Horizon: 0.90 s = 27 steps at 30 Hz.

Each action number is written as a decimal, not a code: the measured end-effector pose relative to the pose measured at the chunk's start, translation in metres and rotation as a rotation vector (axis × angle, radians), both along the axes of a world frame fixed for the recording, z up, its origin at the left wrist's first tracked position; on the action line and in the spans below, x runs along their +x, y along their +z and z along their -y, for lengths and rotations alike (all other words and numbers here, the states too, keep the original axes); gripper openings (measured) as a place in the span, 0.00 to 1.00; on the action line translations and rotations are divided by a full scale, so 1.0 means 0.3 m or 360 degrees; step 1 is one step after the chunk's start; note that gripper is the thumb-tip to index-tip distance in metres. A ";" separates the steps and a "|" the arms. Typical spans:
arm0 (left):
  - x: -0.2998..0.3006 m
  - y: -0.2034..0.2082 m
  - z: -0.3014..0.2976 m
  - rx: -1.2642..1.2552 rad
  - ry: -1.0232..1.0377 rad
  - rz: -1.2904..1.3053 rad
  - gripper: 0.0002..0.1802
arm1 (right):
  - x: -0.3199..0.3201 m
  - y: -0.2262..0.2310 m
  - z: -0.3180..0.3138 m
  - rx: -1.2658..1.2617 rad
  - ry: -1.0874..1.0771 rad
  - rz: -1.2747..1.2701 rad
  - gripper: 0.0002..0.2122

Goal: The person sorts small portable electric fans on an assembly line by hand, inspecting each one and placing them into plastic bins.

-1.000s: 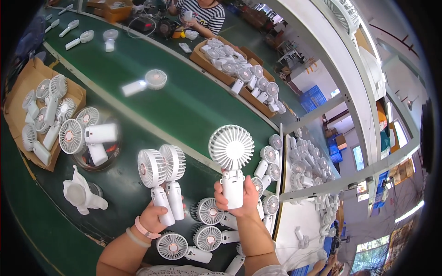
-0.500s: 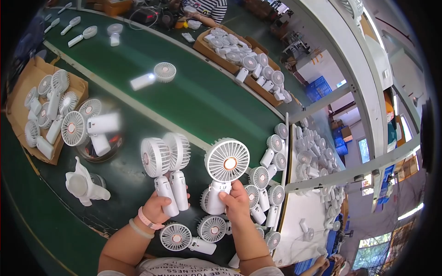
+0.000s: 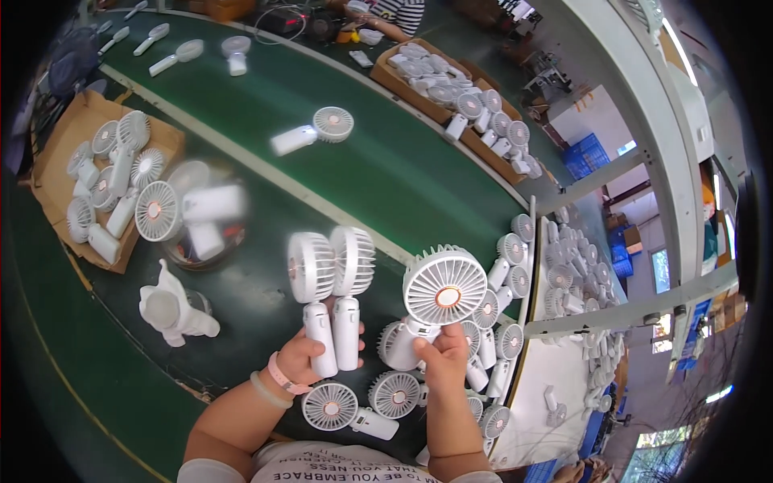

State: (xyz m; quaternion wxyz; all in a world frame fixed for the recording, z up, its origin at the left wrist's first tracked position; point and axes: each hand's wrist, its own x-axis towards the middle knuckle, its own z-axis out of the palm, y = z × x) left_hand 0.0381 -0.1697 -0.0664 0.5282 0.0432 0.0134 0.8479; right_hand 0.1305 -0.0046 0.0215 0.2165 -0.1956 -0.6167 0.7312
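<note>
My left hand (image 3: 301, 359) is closed round the handles of two white handheld fans (image 3: 320, 342), held side by side with their heads up. In my right hand (image 3: 447, 362) is another white handheld fan (image 3: 445, 296), gripped at the handle with the thumb on its front; its round grille, with an orange-ringed centre, tilts up and hides much of the handle. Just below my hands, two more fans (image 3: 330, 405) lie on the dark table. Several fans (image 3: 509, 341) lie in a cluster to the right of my right hand.
A cardboard box (image 3: 60, 133) of fans stands at left, beside blurred fans (image 3: 213, 204) on a round base. Near it is a white stand-like piece (image 3: 173, 310). The green belt (image 3: 241, 105) carries spaced fans. Beyond it are fan-filled boxes (image 3: 503, 165) and a striped-shirted person (image 3: 400, 16).
The view has shifted, so the scene sits farther right. The fan in my right hand has tipped back, its handle now mostly hidden. Both hands keep their fans.
</note>
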 end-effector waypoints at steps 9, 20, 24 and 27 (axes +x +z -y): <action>0.007 -0.025 -0.006 0.0160 -0.0022 0.0375 0.34 | 0.004 -0.038 -0.014 -0.0117 0.0048 0.0169 0.22; -0.005 0.033 0.002 0.0071 0.0101 -0.0069 0.42 | 0.009 -0.042 0.001 -0.0135 0.0109 0.0126 0.23; 0.009 0.026 -0.002 -0.0018 0.0099 -0.0098 0.43 | 0.004 -0.051 -0.001 -0.0146 0.0069 0.0178 0.24; 0.009 0.018 -0.009 -0.0064 0.0111 -0.0146 0.42 | 0.005 -0.050 0.004 -0.0099 0.0076 0.0138 0.24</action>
